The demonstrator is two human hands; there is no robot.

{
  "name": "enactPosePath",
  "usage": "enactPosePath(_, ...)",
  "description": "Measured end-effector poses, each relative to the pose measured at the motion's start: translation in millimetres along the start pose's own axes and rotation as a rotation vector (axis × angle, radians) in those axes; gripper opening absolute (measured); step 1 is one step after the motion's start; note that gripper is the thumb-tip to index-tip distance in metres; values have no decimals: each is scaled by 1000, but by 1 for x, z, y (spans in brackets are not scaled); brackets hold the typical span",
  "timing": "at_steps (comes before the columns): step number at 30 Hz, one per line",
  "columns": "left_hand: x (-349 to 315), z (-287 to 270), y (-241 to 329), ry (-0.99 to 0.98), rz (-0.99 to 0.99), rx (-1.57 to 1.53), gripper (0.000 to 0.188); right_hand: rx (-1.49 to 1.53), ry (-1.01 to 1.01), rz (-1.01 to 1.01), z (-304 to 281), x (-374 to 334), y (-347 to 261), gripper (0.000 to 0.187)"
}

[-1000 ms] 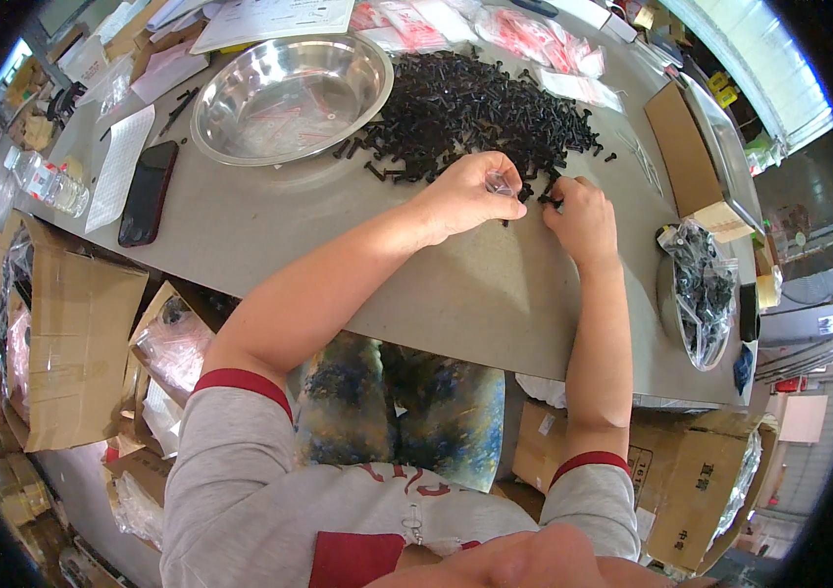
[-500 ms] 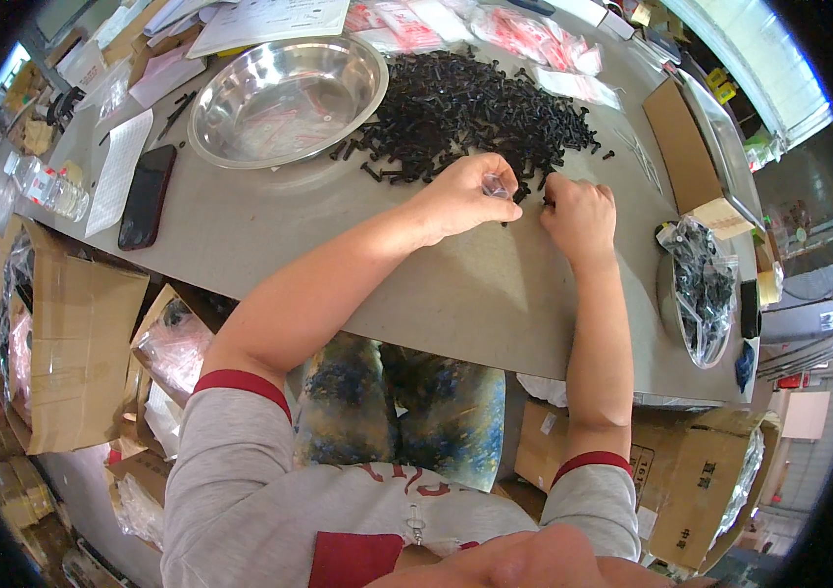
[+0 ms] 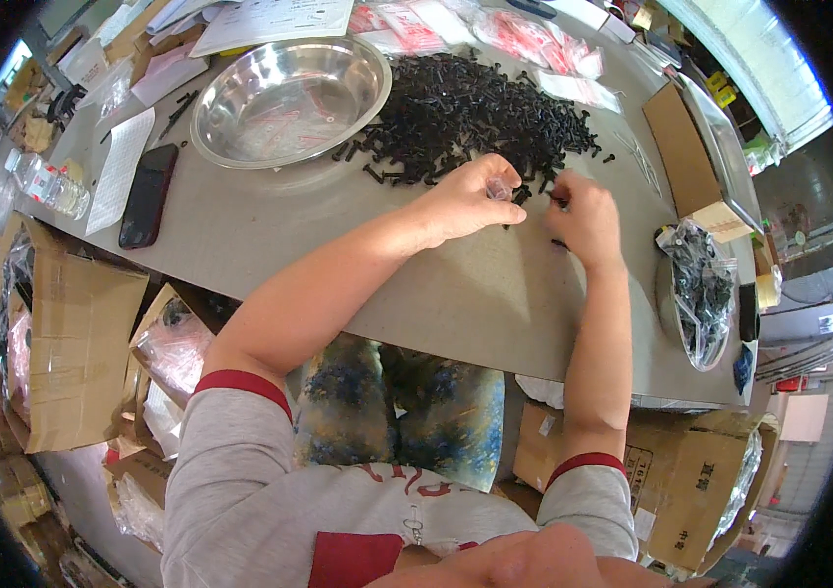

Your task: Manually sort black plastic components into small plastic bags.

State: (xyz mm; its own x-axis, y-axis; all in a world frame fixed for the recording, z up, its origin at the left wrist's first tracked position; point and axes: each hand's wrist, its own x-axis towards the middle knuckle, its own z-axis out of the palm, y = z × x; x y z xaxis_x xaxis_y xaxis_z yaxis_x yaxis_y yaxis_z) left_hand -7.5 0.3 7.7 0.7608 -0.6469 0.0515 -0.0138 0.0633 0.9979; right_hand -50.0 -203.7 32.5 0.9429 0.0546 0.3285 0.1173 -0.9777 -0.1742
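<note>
A broad heap of black screws [image 3: 475, 110] covers the far middle of the table. My left hand [image 3: 460, 201] is at the heap's near edge, fingers closed round a small clear plastic bag [image 3: 499, 189]. To its right, apart from it, my right hand [image 3: 590, 220] pinches a black screw [image 3: 558, 201] between thumb and fingertips. Another dark screw-like piece [image 3: 558, 244] shows just below that hand; whether it is held or lies on the table I cannot tell.
Left of the heap stands a steel basin [image 3: 210, 132] with small clear bags inside. Farther left are a phone [image 3: 149, 196], a paper sheet [image 3: 122, 167] and a plastic bottle [image 3: 49, 186]. At right sit a cardboard box [image 3: 683, 147] and a bowl of bagged black parts [image 3: 701, 294].
My right hand has shifted slightly right, away from the left, and a dark piece now shows below it. My left hand stays almost in place with the bag.
</note>
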Motion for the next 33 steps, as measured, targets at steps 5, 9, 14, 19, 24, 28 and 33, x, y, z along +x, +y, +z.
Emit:
enactPosePath(5,-1,-1,0,-11,-13,4,37,32,-107,197,-29,-8,0,23)
enactPosePath(9,-1,1,1,2,-3,10,36,139,-311,168,-37,-13,-5,23)
enactPosePath(14,1,1,0,-4,-3,19,34,147,-516,76,-26,-19,-26,28)
enactPosePath(19,1,-2,-2,7,20,21,30,129,-538,-16,-22,-17,-31,23)
enactPosePath(24,1,-5,5,47,15,-44,27,395,-405,-111,-22,-15,-46,22)
enactPosePath(28,8,-10,4,173,178,-127,25,305,-112,-249,9,-15,-56,15)
enactPosePath(33,11,-12,1,240,188,-231,24,-39,55,-237,25,-11,-58,6)
